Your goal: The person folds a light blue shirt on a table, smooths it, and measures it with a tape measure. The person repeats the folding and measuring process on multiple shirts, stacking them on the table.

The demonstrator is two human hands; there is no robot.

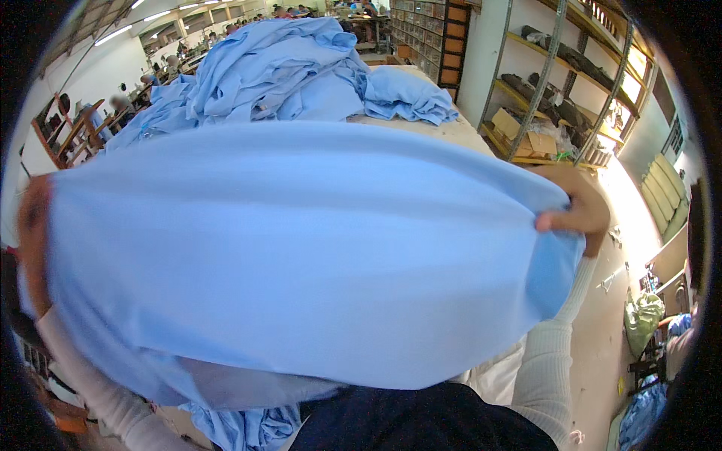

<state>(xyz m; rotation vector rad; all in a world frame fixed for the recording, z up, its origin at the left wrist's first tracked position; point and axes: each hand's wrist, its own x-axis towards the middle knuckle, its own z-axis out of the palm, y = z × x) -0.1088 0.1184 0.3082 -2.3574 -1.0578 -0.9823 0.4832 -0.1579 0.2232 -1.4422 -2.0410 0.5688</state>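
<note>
A wide piece of light blue fabric (304, 242) is stretched between my two hands, in front of my body. My left hand (35, 237) grips its left edge, blurred near the rim of the view. At the right edge my right hand (575, 211) pinches the cloth, thumb on the near side and the other fingers mostly hidden behind. The lower edge droops in folds over my lap. Beyond it, a large heap of the same blue fabric (271, 73) lies on the table (420, 131), with a smaller blue bundle (409, 93) to its right.
More blue cloth (248, 425) hangs low at my left side. A metal shelving rack (544, 79) with dark rolls and cardboard boxes (524, 135) stands to the right. Several people sit at workstations in the far left background. A green sack (643, 315) rests on the right.
</note>
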